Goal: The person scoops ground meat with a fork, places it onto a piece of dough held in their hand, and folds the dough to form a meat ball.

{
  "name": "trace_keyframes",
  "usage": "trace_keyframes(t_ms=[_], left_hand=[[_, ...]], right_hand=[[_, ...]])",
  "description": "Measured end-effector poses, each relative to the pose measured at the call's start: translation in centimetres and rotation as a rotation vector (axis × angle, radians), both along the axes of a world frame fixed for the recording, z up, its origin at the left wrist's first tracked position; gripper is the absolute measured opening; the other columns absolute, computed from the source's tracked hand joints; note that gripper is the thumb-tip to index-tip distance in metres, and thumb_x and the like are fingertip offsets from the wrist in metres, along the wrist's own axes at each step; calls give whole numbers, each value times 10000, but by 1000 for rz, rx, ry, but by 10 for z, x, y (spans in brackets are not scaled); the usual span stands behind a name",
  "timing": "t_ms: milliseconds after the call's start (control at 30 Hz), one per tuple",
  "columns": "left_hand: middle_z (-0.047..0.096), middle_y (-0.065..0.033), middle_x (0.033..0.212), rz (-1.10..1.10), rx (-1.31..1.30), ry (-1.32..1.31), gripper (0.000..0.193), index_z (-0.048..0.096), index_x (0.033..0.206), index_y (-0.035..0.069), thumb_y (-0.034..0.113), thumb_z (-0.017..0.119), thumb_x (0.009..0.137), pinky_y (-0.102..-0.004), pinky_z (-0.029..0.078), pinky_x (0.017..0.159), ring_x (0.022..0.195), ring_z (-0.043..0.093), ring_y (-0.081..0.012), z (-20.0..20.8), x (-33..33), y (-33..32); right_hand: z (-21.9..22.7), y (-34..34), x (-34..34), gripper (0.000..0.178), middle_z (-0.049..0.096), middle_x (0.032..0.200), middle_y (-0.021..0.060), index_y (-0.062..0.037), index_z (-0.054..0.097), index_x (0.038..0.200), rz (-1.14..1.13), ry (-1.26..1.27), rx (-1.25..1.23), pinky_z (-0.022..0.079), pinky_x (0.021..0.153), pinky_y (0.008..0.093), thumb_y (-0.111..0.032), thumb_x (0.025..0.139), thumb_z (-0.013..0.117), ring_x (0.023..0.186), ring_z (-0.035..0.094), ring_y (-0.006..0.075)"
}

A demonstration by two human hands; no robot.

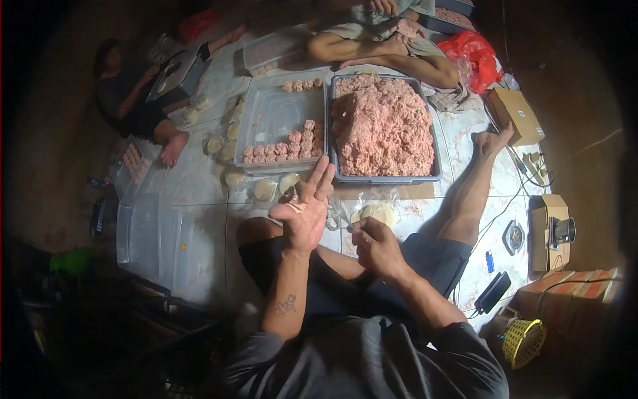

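My left hand (306, 216) is raised palm up in front of the clear box, its fingers stretched out and apart. A small pale smear or scrap shows near the base of its fingers; I cannot tell which. My right hand (377, 245) is closed with thumb and fingertips together, just below a stack of round pale dough wrappers (381, 214) on plastic. Whatever it pinches is hidden. Beyond stands a grey tub (389, 179) heaped with pink minced meat (382, 123). To its left, the clear plastic box (247, 133) contains rows of small meat dumplings (282, 151).
Bagged wrappers (264, 189) lie left of my hands. Empty clear containers (156, 233) stand farther left. Another person (372, 43) sits cross-legged beyond the tub, and one more (126, 86) sits at the left. Cables, a blue lighter (490, 261) and a yellow basket (524, 342) are at the right.
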State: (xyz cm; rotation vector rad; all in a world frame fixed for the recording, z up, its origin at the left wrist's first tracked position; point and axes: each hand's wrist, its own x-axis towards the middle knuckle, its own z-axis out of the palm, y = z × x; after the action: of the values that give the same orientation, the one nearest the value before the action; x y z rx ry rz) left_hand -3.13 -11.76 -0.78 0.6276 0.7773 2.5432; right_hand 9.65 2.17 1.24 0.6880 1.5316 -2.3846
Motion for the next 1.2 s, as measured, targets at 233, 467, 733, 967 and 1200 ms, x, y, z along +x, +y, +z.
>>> trace_keyframes(t_ms=[233,467,733,967,1200], left_hand=[[302,-285,1568,329,-343,417,773,527,904,76,828,536,726,-510,117,1239,1494,233,-379,-16,4,19],[614,-61,1083,325,-701,280,818,550,1030,29,799,629,764,-310,457,882,997,576,-161,-62,11,-21],[612,3,808,164,-978,339,345,642,989,30,229,858,809,-258,478,652,711,567,-92,-42,18,2],[642,-20,836,105,-1056,343,310,645,921,36,224,861,803,-273,492,722,766,586,-114,-42,32,18],[668,-42,871,70,-1044,378,356,655,955,23,326,812,853,-292,496,744,797,607,-142,-40,33,22]], right_hand=[[17,6,-14,65,456,698,-22,-20,558,1007,-49,-15,-383,269,415,233,-80,992,537,463,340,54],[2,113,-7,110,547,689,48,8,623,943,-95,411,1233,400,522,344,-91,945,577,550,488,205],[-15,242,-50,56,644,712,286,47,605,641,395,-32,1647,523,646,481,46,675,561,779,713,381],[-70,234,-95,100,631,702,241,66,596,745,532,106,1608,503,580,467,-30,737,569,655,647,399],[-103,178,-32,154,623,748,301,31,622,817,-365,140,1465,491,648,518,-110,880,617,723,629,483]])
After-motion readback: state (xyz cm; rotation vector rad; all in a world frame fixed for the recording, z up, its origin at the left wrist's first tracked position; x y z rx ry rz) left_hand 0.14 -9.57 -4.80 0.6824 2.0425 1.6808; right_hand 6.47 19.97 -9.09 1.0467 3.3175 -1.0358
